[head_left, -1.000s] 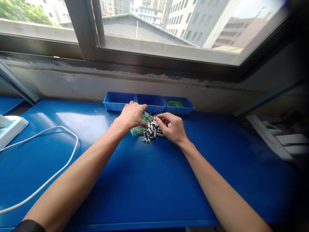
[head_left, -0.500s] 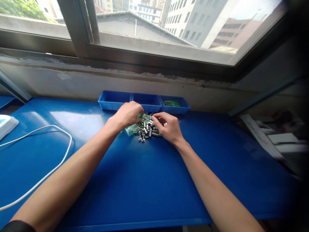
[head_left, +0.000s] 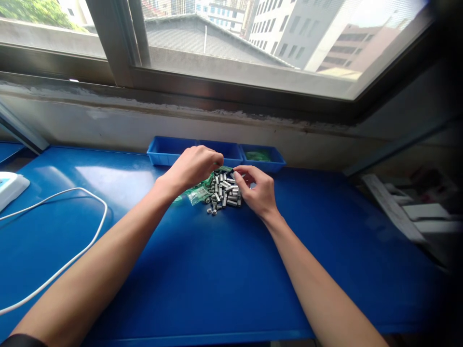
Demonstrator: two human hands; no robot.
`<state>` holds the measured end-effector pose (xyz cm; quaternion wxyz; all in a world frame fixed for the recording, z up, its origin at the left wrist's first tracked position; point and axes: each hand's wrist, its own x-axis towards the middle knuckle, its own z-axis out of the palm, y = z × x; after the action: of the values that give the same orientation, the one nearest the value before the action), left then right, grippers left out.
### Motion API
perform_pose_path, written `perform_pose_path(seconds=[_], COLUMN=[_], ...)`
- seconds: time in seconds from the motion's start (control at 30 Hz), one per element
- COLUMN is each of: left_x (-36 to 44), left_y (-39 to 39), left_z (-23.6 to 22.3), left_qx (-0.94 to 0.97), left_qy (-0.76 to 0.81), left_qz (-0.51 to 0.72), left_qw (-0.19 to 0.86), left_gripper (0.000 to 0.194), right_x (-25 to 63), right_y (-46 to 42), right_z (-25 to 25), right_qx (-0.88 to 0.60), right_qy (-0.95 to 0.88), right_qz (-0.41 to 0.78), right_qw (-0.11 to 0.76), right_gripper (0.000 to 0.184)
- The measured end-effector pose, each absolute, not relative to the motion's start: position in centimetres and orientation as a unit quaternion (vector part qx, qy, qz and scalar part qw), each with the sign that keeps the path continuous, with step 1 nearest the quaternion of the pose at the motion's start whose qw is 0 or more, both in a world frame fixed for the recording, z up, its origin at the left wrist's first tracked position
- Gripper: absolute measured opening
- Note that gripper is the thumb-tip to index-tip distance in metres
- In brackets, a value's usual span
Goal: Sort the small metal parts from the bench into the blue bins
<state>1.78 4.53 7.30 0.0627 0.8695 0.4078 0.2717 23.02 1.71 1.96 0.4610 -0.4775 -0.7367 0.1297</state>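
Observation:
A pile of small shiny metal pieces [head_left: 226,192], several of them hexagonal and elongated, lies between my hands. Green-tinted clear plastic bags [head_left: 198,195] rest against its left side. My left hand [head_left: 198,166] arches over the back left of the pile, its fingers curled down onto green plastic at the back edge. At the right of the pile is my right hand [head_left: 256,189], with thumb and index finger brought together beside the same plastic. Whatever sits between those right fingertips is too small to make out.
Three joined blue bins [head_left: 220,153] stand behind the pile, the right one with green plastic inside. On the left a white cable [head_left: 103,224] loops over the blue table [head_left: 217,284] near a white device [head_left: 12,188]. A window frame [head_left: 231,84] rises behind.
My left hand has shifted right and slightly up, closer to my right hand. Green plastic has moved off part of the pile, and more metal pieces show. My right hand has barely moved.

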Motion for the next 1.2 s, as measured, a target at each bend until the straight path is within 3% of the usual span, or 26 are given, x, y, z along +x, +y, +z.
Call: perform_pose_path(seconds=[0.17, 0.37, 0.53, 0.67, 0.77, 0.87, 1.07, 1.2], left_x=[2.7, 3.9, 4.3, 4.7, 4.5, 3.5, 1.3, -0.5], left_y=[4.2, 3.8, 3.8, 3.6, 3.8, 4.3, 4.9, 5.1], left_z=[7.8, 7.4, 6.1, 5.6, 5.5, 5.7, 6.7, 7.9], left_qx=[0.811, 0.7, 0.646, 0.656, 0.692, 0.735, 0.79, 0.8], left_qy=[0.378, 0.38, 0.394, 0.426, 0.476, 0.503, 0.513, 0.528], left_qz=[0.39, 0.44, 0.437, 0.402, 0.39, 0.353, 0.235, 0.168], left_qw=[0.219, 0.415, 0.486, 0.476, 0.377, 0.285, 0.241, 0.229], left_gripper=[0.014, 0.031, 0.041, 0.04, 0.039, 0.034, 0.028, 0.026], right_x=[23.6, 24.1, 24.9, 25.8, 26.7, 27.5, 27.2, 25.9], right_y=[2.2, 2.7, 2.7, 2.8, 3.3, 4.3, 5.6, 4.6], right_z=[1.9, 2.0, 2.5, 2.7, 2.9, 3.2, 2.4, 1.6], right_qx=[-0.457, -0.414, -0.415, -0.421, -0.448, -0.468, -0.475, -0.495], right_qy=[-0.698, -0.593, -0.511, -0.484, -0.471, -0.395, -0.196, -0.256], right_qz=[0.241, 0.459, 0.553, 0.579, 0.572, 0.557, 0.514, 0.51], right_qw=[0.496, 0.516, 0.51, 0.503, 0.501, 0.561, 0.687, 0.655], right_gripper=[0.04, 0.032, 0.029, 0.027, 0.027, 0.022, 0.013, 0.014])
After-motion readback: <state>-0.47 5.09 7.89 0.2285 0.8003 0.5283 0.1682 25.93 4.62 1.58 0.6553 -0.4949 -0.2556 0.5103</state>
